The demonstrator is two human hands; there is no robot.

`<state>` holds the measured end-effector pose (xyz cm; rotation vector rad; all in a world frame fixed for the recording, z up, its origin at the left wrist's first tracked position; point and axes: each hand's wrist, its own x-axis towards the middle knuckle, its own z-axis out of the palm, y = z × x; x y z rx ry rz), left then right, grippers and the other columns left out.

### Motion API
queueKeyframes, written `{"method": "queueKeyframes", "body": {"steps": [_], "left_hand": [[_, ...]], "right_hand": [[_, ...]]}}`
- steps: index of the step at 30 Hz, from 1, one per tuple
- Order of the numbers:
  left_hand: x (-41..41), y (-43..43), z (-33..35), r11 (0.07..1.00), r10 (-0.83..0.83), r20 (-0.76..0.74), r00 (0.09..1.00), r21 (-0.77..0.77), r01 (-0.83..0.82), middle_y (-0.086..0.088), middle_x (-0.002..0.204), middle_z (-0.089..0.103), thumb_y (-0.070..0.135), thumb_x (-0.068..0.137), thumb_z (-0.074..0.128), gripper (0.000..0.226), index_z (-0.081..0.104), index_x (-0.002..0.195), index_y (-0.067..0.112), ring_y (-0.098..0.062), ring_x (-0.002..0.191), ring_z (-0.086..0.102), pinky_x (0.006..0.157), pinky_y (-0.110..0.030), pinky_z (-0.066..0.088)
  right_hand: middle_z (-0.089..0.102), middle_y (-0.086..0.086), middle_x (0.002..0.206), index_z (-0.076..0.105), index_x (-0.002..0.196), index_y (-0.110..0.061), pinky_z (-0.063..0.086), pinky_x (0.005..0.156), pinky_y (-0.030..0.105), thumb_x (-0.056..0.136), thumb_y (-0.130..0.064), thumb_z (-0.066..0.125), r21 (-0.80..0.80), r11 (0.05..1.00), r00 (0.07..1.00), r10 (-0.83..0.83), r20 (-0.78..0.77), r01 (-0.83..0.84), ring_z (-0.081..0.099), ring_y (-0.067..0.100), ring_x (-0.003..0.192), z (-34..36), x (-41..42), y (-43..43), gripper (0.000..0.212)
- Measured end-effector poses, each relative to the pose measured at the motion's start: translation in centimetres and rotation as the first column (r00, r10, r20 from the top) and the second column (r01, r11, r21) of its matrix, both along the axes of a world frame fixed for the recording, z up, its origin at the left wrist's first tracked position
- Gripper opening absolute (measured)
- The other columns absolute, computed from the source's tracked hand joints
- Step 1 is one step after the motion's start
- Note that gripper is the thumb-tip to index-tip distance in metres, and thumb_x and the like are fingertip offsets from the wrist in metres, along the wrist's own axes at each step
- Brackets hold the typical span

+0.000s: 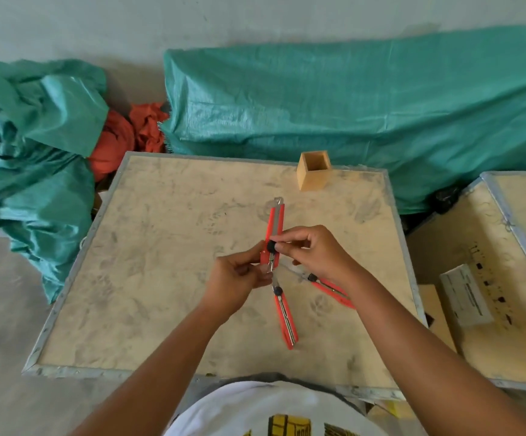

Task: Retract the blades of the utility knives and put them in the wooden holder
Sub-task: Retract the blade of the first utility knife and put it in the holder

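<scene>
Nearest the camera, two bare forearms reach over a scuffed plywood surface [167,278] with a metal rim. On it lie two red utility knives: one [285,319] between the arms, its black wheel toward the hands and what looks like bare blade at its far end running under the left hand, and a second knife [331,286] partly hidden beneath the right wrist, pale blade pointing left.

Just above them, the left hand [239,280] is closed around the lower end of a third knife [275,229], held clear of the surface, while the right hand [316,251] pinches its black lock wheel between thumb and fingertips. A short stub of blade shows at the far tip, so I judge the retraction unfinished.

Risks from here: the wheel may be clamped tight, and a hard pull could let the slider jump and drag fingers toward the steel. Both resting blades sit right under the hands (an easy nick if a wrist drops). Housing a knife with its tip out could catch on the rim.

Farther back, near the far edge and well apart from the knives, stands the wooden holder [313,171], an open square box; what shows of its inside looks empty.
</scene>
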<state>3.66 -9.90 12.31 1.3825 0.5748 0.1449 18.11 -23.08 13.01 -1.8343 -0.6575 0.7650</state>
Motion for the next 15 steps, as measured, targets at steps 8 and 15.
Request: {"method": "queueKeyframes", "body": {"steps": [8, 15], "left_hand": [[2.6, -5.6, 1.4, 0.993, 0.114, 0.070, 0.991, -0.049, -0.111, 0.002, 0.098, 0.079, -0.007, 0.086, 0.066, 0.043, 0.070, 0.117, 0.022, -0.023, 0.090, 0.076, 0.081, -0.034, 0.062], [2.3, -7.5, 2.2, 0.984, 0.176, 0.087, 0.981, -0.057, -0.171, -0.001, 0.102, 0.079, -0.007, 0.083, 0.069, 0.045, 0.071, 0.111, 0.028, -0.027, 0.087, 0.077, 0.080, -0.037, 0.063]], "right_hand": [[0.070, -0.020, 0.110, 0.076, 0.116, -0.033, 0.047, 0.078, 0.011, 0.090, -0.021, 0.076, -0.057, 0.966, 0.954, 0.257, 0.156, -0.251, 0.063, -0.007, 0.088, 2.3, 4.2, -4.4, 0.029], [0.070, -0.011, 0.105, 0.075, 0.096, -0.033, 0.042, 0.075, 0.024, 0.082, -0.034, 0.082, -0.062, 0.969, 0.944, 0.246, 0.219, -0.238, 0.060, 0.009, 0.092, 2.4, 4.1, -5.4, 0.016]]}}
